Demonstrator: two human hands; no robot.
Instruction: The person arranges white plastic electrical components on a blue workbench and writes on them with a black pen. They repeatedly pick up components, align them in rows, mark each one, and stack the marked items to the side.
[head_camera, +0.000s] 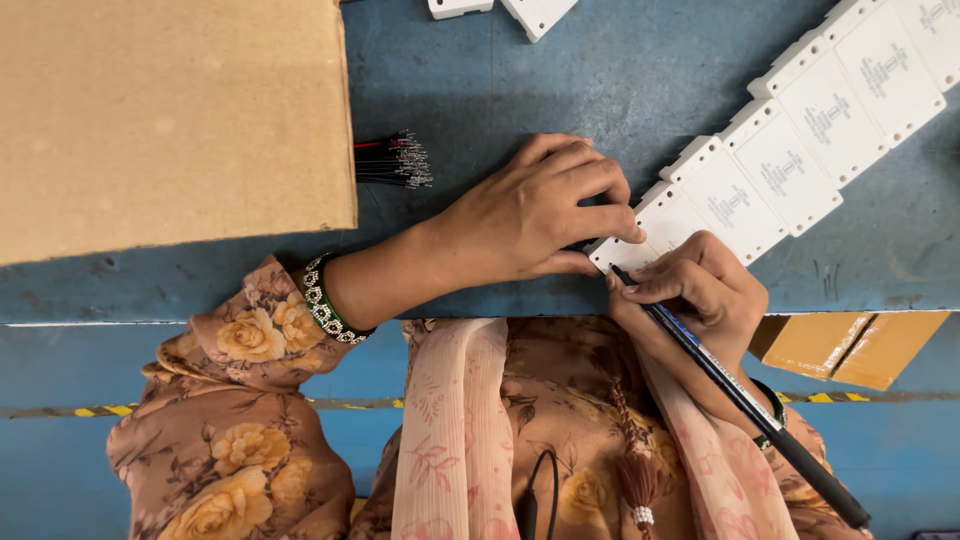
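Left hand (540, 215) mid-frame, palm down, fingers curled and pressed onto the near end of a white plastic module (625, 250), pinning it flat to the blue desk (600, 80); thumb against its lower edge. Right hand (700, 290) just right of it, closed in a writing grip round a dark pen (740, 395), tip touching that same module at its lower-left corner. Pen barrel runs down to lower right of frame.

That module is the lowest in a diagonal row of white square modules (800, 150) lying edge to edge, climbing from centre to upper right corner, each with small dark print on top. Two more white pieces (510, 10) at top centre edge, cut off.

Bundle of thin black and red wires (393, 160) with bare tips left of the left hand, sticking out beside a big cardboard sheet (170, 120) filling upper left. Beaded bangle (322, 300) on left wrist. Brown cardboard pieces (850, 345) under desk edge at right
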